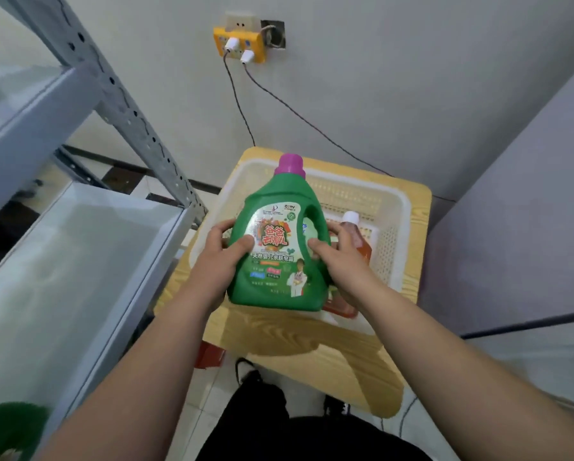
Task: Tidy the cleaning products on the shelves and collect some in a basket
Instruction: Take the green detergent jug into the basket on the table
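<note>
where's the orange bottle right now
Head view, right of centre: the orange bottle lies in the white basket on the wooden table, partly hidden behind the green detergent bottle and the right hand.

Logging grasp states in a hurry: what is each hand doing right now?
Left hand: grips the left side of the green detergent bottle.
Right hand: grips the same bottle's right side, by its handle.

The person wears black trousers (262, 427) and black shoes. The left shoe (245, 372) shows dark lacing; the right shoe (337, 405) has small white marks. Both forearms are bare from the left hand (219, 257) and right hand (340, 262) back to the picture's edge.
</note>
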Available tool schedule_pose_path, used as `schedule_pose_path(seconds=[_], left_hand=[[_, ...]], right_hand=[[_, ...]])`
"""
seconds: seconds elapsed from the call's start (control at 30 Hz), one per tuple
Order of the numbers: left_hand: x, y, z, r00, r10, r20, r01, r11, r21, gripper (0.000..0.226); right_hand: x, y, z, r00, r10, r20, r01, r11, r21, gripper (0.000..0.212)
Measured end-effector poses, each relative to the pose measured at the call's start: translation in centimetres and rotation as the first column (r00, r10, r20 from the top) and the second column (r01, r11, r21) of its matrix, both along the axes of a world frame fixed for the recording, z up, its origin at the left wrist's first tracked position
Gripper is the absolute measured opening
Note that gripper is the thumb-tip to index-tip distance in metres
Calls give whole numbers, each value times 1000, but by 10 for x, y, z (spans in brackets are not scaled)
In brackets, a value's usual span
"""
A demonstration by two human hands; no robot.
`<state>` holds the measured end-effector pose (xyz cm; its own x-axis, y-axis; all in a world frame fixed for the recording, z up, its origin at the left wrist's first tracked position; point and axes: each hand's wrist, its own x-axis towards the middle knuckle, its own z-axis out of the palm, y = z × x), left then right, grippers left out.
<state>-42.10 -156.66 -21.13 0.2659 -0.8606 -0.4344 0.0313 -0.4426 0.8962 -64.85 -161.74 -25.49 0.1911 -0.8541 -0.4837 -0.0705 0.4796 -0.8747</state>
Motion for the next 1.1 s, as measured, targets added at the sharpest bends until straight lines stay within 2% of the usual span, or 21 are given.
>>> schedule_pose_path(seconds=[0.1,0.13,0.23,0.37,0.47,0.57,0.67,0.73,0.8,0.9,0.97,1.0,1.03,1.1], left_hand=[[7,-30,-21,997,-47,63,43,997,58,53],[10,-40,-29,994,-68,83,61,995,80,52],[20,-66,-50,971,-178,160,151,975,164,42],[31,-93,-69,906,-342,251,282,927,246,43],[39,-104,-78,784,-460,417,373,886,277,47],[46,-109,-83,670,-579,466,470,816,338,42],[52,-115,-81,493,-683,539,579,720,382,45],[58,-119,-78,408,-634,657,611,724,320,53],[69,-124,-72,372,-487,790,583,785,210,58],[90,-137,-72,414,-378,828,437,881,183,71],[100,-142,-75,546,-429,720,347,897,272,69],[103,-143,-77,625,-449,639,323,894,312,60],[104,-143,-79,682,-456,572,316,889,332,50],[107,-144,-84,754,-417,507,286,904,318,37]], right_hand=[[5,-7,-8,996,34,-85,-35,999,-12,80],[8,-10,-9,991,24,-131,-28,999,-25,83],[19,-17,-12,966,-16,-257,14,1000,-11,78],[37,-25,-23,944,-45,-327,63,997,44,69],[52,-26,-36,932,-84,-353,115,991,66,63],[63,-20,-43,911,-85,-404,123,990,68,62],[66,-14,-46,875,-46,-482,70,997,31,64],[60,-10,-45,804,-17,-594,25,1000,5,67],[44,-3,-41,712,-67,-699,11,996,-84,60],[5,9,-36,562,-248,-789,86,966,-242,55],[-25,14,-37,443,-277,-853,159,960,-229,66],[-38,16,-38,448,-247,-859,217,962,-163,73],[-50,16,-38,504,-219,-835,283,956,-80,74],[-65,15,-42,628,-223,-745,373,927,37,52]])
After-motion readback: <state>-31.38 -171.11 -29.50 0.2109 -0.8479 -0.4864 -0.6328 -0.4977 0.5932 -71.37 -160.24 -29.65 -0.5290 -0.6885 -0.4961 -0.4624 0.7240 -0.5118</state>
